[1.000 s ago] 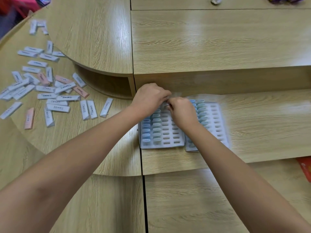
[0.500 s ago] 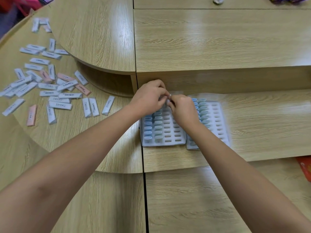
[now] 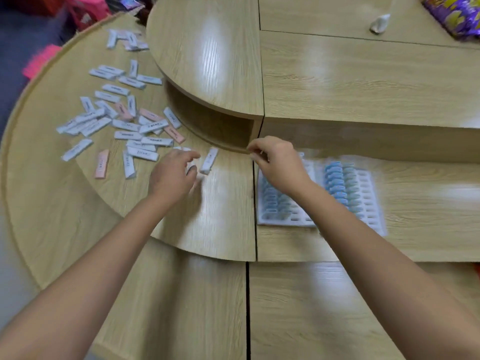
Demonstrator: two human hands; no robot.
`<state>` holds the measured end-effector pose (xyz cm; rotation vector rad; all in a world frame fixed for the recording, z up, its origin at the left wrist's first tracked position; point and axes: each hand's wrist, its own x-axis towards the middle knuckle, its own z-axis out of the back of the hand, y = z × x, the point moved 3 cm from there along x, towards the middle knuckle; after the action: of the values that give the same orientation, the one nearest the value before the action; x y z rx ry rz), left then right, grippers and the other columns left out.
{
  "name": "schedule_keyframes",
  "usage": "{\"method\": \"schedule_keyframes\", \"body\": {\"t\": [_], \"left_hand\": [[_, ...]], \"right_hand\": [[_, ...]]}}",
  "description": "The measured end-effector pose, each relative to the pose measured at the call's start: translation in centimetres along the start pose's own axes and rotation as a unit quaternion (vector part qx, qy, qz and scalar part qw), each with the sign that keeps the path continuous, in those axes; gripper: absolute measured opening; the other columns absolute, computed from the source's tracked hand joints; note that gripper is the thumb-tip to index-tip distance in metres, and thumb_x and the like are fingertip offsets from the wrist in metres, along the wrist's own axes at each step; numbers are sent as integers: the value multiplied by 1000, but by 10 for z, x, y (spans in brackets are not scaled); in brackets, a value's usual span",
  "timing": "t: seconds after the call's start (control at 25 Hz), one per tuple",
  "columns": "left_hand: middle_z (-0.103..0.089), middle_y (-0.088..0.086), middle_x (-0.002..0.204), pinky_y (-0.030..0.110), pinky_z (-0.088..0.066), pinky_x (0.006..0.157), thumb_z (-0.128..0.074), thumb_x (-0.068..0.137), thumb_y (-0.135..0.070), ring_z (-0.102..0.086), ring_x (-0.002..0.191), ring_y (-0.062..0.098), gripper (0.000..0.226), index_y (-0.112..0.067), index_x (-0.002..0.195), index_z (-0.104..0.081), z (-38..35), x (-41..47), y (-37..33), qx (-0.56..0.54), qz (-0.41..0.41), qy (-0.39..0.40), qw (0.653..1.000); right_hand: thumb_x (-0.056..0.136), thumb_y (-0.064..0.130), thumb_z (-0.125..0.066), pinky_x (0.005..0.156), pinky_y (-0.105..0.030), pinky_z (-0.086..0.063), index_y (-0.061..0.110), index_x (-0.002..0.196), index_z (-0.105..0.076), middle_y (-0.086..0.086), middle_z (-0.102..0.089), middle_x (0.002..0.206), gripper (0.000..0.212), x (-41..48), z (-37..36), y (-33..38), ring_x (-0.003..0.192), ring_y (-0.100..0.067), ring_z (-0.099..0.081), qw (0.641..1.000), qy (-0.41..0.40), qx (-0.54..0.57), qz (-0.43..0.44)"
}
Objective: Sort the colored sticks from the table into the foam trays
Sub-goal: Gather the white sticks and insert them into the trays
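Your left hand (image 3: 172, 175) has swung from the foam trays (image 3: 283, 222) to the sticks (image 3: 124, 126).
Loosely spread, it hovers beside a white stick (image 3: 209, 160) lying near-to-far on the tabletop (image 3: 223, 216); right hand (image 3: 278, 165) curled, grip unclear.

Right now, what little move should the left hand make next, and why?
Probably pinch the white stick nearest its fingertips. The left hand hovers over the scattered sticks with loosely curled fingers, apparently holding nothing, and the foam trays show many empty slots.
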<state>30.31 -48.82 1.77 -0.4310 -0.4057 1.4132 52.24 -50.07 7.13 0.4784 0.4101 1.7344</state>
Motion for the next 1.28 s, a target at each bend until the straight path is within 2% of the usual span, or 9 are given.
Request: {"method": "schedule_keyframes", "body": {"t": [0.2,0.44,0.52,0.64,0.76,0.88,0.96,1.12,1.28], "left_hand": [[-49,7,128,40,-36,89,-50,91,-43,-45,115,27,40,-26,127,-56,2,19,34,194,-73,83,975],[-51,7,128,41,-33,93,-46,93,-39,-42,118,26,35,-24,121,-60,-14,1,46,164,-90,66,980],[-58,5,120,40,-35,89,-49,92,-35,-48,111,27,31,-22,115,-66,-13,-14,48,139,-119,52,982],[-68,4,100,37,-41,76,-53,87,-36,-60,90,26,29,-16,91,-74,-15,-39,47,113,-154,24,981],[-65,3,82,33,-40,67,-68,80,-39,-60,74,25,27,-12,80,-66,-18,-53,42,97,-113,22,989],[-63,3,95,33,-39,71,-63,85,-40,-57,86,23,31,-14,102,-59,-22,-50,32,106,-36,53,992],[-60,5,108,33,-40,73,-56,91,-37,-55,97,24,36,-16,120,-51,-24,-46,26,135,-23,80,987],[-60,10,103,37,-44,64,-49,96,-24,-59,92,30,25,-11,117,-54,-19,-50,19,177,-108,80,975],[-67,1,84,32,-50,54,-53,96,-29,-64,69,20,20,-12,103,-63,-3,-53,-9,-1,-87,-39,995]], "right_hand": [[89,2,-50,77,-39,-48,15,124,-55,-10,-52,119,37,39,-74,34,110,-27,-50,978,123,-153,64],[92,14,-50,84,-37,-42,16,134,-43,-11,-38,137,43,46,-117,38,120,-29,-37,952,166,-245,81],[92,15,-52,85,-39,-41,13,129,-50,-13,-44,132,38,40,-122,33,115,-31,-42,958,147,-227,92],[83,9,-64,68,-34,-34,3,103,-63,-19,-58,101,22,31,-123,28,91,-35,-54,968,95,-197,121],[80,11,-68,66,-33,-33,2,96,-61,-17,-58,94,19,28,-121,25,85,-34,-55,971,99,-193,103],[86,22,-63,76,-38,-42,6,102,-56,-13,-57,101,24,24,-117,27,91,-29,-53,970,162,-176,36],[88,21,-61,72,-35,-42,8,98,-53,-12,-59,97,19,19,-108,35,88,-27,-55,975,170,-140,18],[91,19,-57,68,-32,-41,10,108,-55,-6,-62,97,19,3,-72,49,86,-21,-55,995,86,-44,31],[89,13,-61,69,-22,-39,8,101,-62,2,-54,85,13,-26,0,22,77,-11,-46,996,-50,72,-2]]}}
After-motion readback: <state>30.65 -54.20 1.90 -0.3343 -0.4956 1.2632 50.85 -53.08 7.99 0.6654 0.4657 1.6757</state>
